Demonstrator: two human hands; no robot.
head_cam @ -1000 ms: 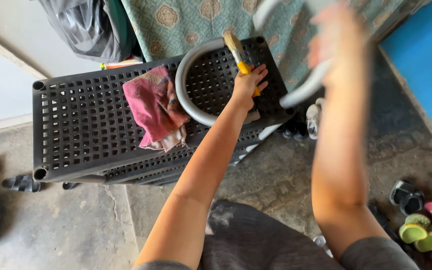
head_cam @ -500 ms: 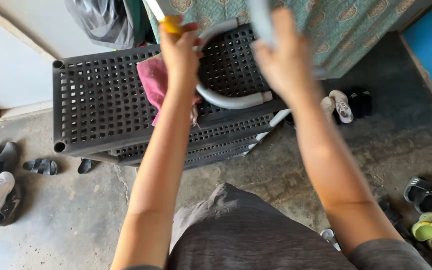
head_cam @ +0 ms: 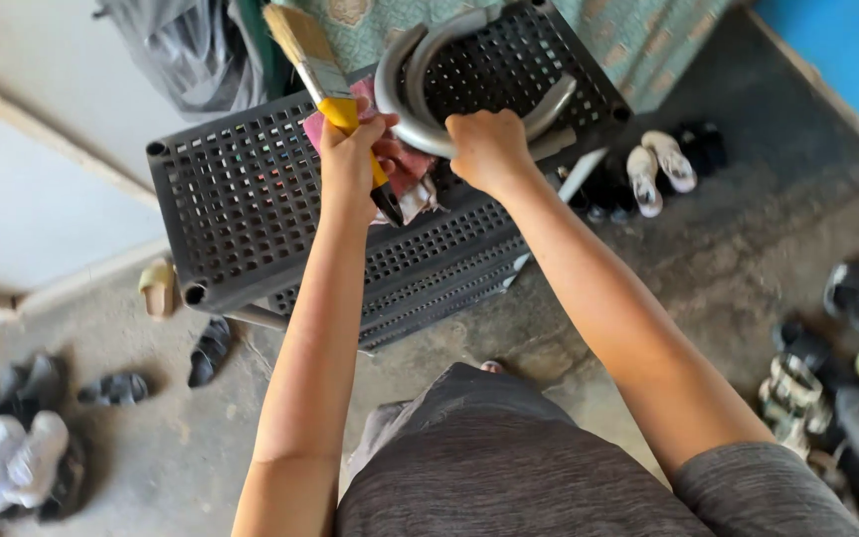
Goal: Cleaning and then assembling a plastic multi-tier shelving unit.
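The left hand (head_cam: 353, 149) is closed round the yellow handle of a paintbrush (head_cam: 318, 65), fingers wrapped tight, the pale bristles pointing up and to the far left above the black slatted shelf rack (head_cam: 241, 199); the right hand (head_cam: 489, 149) is fisted on the near curve of a grey curved pipe (head_cam: 420, 124), which lies on the rack's top shelf at its far right end, with a second curved piece (head_cam: 429, 50) arching just behind it; a pink rag (head_cam: 405, 169) lies crumpled on the shelf between the two hands, touching the pipe and partly hidden under the left hand; the pipe looks stiff and smooth, probably light plastic tubing that could roll or slide on the open grid, so the grip at the middle of its bend seems a sound place to steady it; the brush is light and easy, best held on the handle just below the metal band as it is now; the rag is soft and limp and would bunch in any grasp; behind the rack hangs a green patterned cloth (head_cam: 648, 40), and a grey bag (head_cam: 191, 50) slumps at the far left; pairs of shoes (head_cam: 658, 164) and sandals (head_cam: 211, 348) are scattered on the concrete floor (head_cam: 648, 288) to the right and left of the rack
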